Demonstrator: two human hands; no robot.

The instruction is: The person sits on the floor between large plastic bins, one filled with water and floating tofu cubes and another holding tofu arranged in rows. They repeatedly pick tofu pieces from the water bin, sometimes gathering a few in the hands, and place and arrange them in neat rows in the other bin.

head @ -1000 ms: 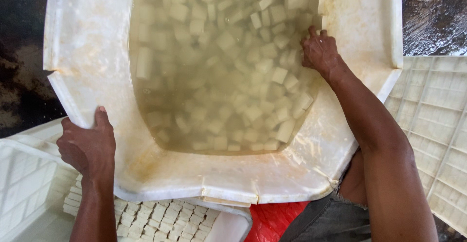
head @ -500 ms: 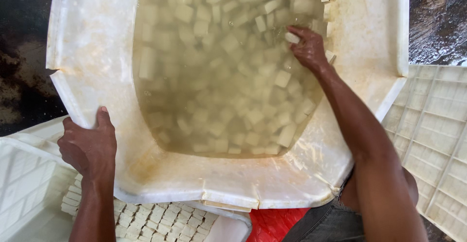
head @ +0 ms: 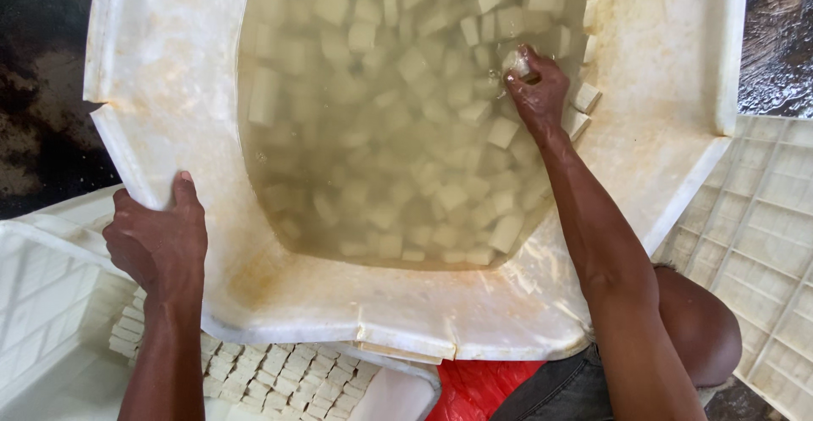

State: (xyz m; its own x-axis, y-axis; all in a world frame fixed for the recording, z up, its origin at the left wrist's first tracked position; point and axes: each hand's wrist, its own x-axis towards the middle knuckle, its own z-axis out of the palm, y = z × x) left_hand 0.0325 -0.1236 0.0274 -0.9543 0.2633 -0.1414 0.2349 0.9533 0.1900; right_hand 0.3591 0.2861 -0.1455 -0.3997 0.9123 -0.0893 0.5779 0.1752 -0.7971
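A large white plastic tub (head: pixel 169 65) is tipped toward me, holding cloudy water and several pale tofu cubes (head: pixel 381 133). My left hand (head: pixel 157 243) grips the tub's lower left rim, fingers curled over the edge. My right hand (head: pixel 535 91) reaches into the water at the upper right, its fingers closed around one tofu cube (head: pixel 517 63) at the surface. More cubes lie along the tub wall just right of that hand.
Below the tub, a white tray (head: pixel 279 379) holds rows of cut tofu cubes. White slatted crates (head: pixel 762 252) sit at the right and another at the lower left (head: pixel 42 302). Something red (head: pixel 474 391) lies by my knee. Dark wet ground surrounds everything.
My right hand has moved from the tub's right wall further up and into the water, and closed on a cube. My left hand has stayed on the rim.
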